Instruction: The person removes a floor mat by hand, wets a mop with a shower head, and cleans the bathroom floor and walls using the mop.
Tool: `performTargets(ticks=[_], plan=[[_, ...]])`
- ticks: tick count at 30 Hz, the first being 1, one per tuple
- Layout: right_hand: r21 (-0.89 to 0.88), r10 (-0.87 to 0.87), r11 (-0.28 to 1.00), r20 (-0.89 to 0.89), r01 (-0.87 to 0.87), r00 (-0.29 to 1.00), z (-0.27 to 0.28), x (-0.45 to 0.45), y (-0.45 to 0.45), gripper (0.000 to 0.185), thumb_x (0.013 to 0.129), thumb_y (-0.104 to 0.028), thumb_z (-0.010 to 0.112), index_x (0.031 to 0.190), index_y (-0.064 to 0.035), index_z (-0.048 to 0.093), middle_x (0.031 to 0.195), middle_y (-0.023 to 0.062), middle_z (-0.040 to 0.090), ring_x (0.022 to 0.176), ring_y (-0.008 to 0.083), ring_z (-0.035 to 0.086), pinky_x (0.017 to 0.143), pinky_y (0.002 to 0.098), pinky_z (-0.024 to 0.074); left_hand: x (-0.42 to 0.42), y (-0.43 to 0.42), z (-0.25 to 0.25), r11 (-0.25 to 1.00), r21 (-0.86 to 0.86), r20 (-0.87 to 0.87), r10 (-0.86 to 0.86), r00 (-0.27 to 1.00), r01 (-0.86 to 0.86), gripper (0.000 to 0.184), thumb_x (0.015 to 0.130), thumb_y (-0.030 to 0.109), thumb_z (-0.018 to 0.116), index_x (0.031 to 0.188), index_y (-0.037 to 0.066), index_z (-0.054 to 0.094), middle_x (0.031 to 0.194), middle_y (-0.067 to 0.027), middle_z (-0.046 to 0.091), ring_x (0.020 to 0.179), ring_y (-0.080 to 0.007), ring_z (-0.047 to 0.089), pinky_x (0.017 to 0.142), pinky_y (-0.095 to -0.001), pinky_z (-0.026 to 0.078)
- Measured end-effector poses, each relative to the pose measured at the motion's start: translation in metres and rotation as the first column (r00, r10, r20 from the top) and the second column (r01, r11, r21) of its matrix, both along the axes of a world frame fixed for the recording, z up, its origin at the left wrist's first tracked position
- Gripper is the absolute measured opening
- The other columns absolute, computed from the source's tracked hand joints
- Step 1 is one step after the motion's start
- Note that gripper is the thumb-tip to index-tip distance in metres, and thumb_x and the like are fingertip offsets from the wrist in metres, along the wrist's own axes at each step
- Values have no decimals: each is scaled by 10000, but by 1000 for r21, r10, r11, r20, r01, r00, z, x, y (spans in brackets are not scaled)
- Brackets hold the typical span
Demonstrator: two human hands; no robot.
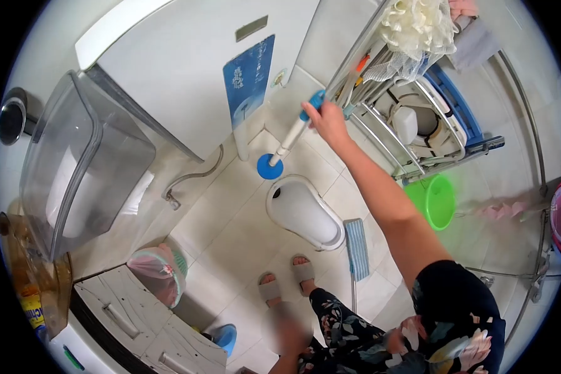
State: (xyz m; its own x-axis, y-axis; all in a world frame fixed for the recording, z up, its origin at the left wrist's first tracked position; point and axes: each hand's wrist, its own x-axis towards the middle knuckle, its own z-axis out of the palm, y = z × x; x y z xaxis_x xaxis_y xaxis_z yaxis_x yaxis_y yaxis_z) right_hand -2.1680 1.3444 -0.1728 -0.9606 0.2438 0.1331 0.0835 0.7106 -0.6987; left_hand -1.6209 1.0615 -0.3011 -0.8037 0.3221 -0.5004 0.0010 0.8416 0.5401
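Note:
My right hand [328,122] reaches forward with its fingers wrapped round the blue handle of a plunger [288,141]. It has a white shaft and a blue round base [270,166], which appears close to the floor behind the far end of the squat toilet [302,209]. The toilet is a white bowl set in the tiles. What seems to be my left hand [290,330] is low in front of my body, above my legs; it is smeared, so its fingers do not show.
A blue-grey flat mop [358,249] lies right of the toilet. A green basin [433,202] and a metal rack [389,137] stand at right. A pink-lined bin [159,274], drawers [121,311] and a clear plastic box [87,168] are at left. A grey hose [202,174] hangs by the wall.

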Motion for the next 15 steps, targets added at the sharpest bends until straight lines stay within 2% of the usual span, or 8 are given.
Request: performTargets(ticks=[7, 9, 13, 15], plan=[[-35, 14, 999, 143, -9, 990, -43, -65, -15, 407, 846, -401, 610, 761, -5, 572, 567, 94, 612, 544, 231, 629, 580, 344, 495, -1, 5, -8, 996, 52, -141, 79, 987, -72, 233, 805, 202, 562, 948, 21, 593, 875, -148, 569, 788, -291, 557, 674, -420, 438], [51, 53, 997, 99, -58, 994, -51, -73, -19, 404, 845, -403, 613, 749, -12, 583, 567, 88, 613, 537, 226, 624, 581, 349, 495, 0, 5, -10, 994, 49, -153, 108, 982, -102, 236, 804, 203, 563, 949, 19, 592, 876, -149, 569, 793, -294, 557, 676, -423, 438], [98, 15, 995, 169, -31, 986, -50, -86, -22, 392, 847, -392, 615, 749, -14, 591, 567, 86, 613, 527, 221, 620, 564, 346, 492, -22, 8, 15, 995, 1, -70, 95, 993, -96, 249, 802, 205, 570, 957, 11, 590, 882, -161, 567, 805, -307, 559, 695, -432, 438], [20, 161, 984, 296, -175, 941, -58, -88, -18, 378, 853, -368, 620, 751, -6, 583, 572, 88, 611, 509, 211, 610, 534, 341, 486, -11, 7, 2, 991, 18, -21, 136, 990, -136, 258, 797, 202, 573, 958, 2, 588, 882, -170, 566, 816, -319, 558, 708, -437, 437]])
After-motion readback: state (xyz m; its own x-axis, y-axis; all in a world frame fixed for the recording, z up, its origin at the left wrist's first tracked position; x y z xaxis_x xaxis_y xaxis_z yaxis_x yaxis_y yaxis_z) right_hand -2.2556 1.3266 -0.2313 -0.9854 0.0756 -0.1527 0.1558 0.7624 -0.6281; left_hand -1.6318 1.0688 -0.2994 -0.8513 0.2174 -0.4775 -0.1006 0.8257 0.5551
